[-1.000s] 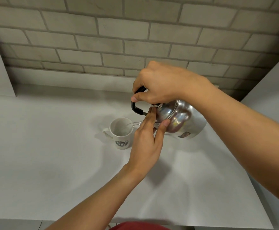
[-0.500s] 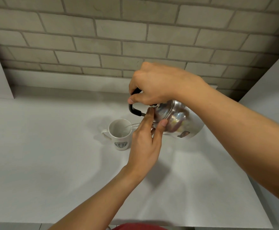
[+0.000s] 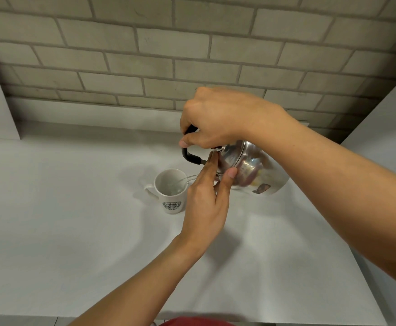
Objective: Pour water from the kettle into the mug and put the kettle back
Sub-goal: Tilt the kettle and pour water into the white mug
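Right hand (image 3: pixel 215 118) clenches the tilted kettle (image 3: pixel 246 170) handle, left hand (image 3: pixel 206 201) fingers brace its lid; overtilting could splash past the mug (image 3: pixel 171 191), mid-frame.

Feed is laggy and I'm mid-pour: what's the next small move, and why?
Probably hold the tilt a little longer. The kettle is tipped toward the mug, a thin stream reaches it, and it looks only partly filled. The right hand grips the handle; the left hand steadies the lid end.
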The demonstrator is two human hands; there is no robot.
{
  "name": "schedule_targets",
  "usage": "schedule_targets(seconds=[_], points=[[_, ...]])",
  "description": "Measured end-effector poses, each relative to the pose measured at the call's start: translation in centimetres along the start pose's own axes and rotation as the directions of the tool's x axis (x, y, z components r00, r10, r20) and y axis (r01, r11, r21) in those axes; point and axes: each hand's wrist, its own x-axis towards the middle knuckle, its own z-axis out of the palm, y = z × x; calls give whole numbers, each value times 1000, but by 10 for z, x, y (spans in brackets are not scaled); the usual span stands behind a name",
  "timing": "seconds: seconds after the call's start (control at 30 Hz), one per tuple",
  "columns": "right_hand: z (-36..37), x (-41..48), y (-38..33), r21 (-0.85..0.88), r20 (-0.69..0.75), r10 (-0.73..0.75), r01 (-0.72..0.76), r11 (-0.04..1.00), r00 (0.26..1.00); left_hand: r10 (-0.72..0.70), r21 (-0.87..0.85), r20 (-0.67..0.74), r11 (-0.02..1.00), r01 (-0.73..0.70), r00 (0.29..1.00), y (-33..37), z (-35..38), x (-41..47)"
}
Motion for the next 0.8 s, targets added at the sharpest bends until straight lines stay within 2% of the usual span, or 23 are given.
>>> schedule_targets(seconds=[0.8], points=[[0, 5, -3, -1, 6, -4, 4, 1000, 1000, -20, -41, -7, 999, 20, 1000, 0, -2, 1]])
